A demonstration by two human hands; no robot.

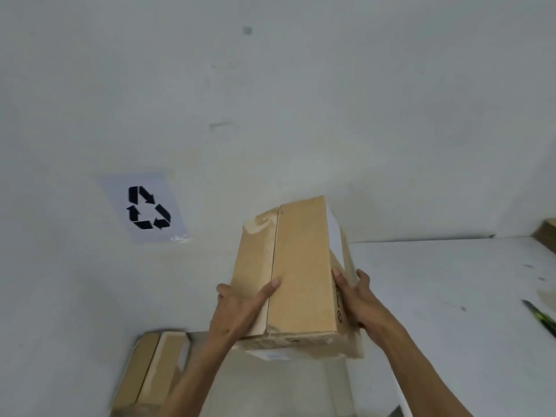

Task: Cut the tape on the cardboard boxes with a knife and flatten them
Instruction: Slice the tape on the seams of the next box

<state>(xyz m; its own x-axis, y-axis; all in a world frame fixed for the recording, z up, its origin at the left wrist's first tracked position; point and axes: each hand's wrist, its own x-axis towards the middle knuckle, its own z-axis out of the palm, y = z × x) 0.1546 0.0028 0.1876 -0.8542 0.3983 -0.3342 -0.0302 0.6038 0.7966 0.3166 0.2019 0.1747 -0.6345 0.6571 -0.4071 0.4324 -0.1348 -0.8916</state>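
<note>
both hands hold one cardboard box (pixel 296 275) up in the air in front of a pale wall (pixel 270 100). left hand (pixel 240 308) grips the box's left side near its lower end, with the thumb lying flat across the top face and its tip touching the centre seam; the other fingers are hidden behind the box. right hand (pixel 356 299) grips the right side of the box, thumb on the printed side panel and fingers curled round the far edge. the box is long and brown, tilted so its far end points up and away. its top flaps are shut and meet along a seam running the length of the top, with wrinkled clear tape near the far left corner. a white label shows on its right side near the top.

below the box, at the lower left, a second cardboard box (pixel 153 368) sits lower down, partly hidden by the left forearm. to the right is a white tabletop (pixel 451 281). a knife (pixel 540 319) with a dark, greenish look lies on it near the right edge of the view, well apart from the hands. a sheet of paper with a black recycling symbol (pixel 147 207) is stuck to the wall on the left.
</note>
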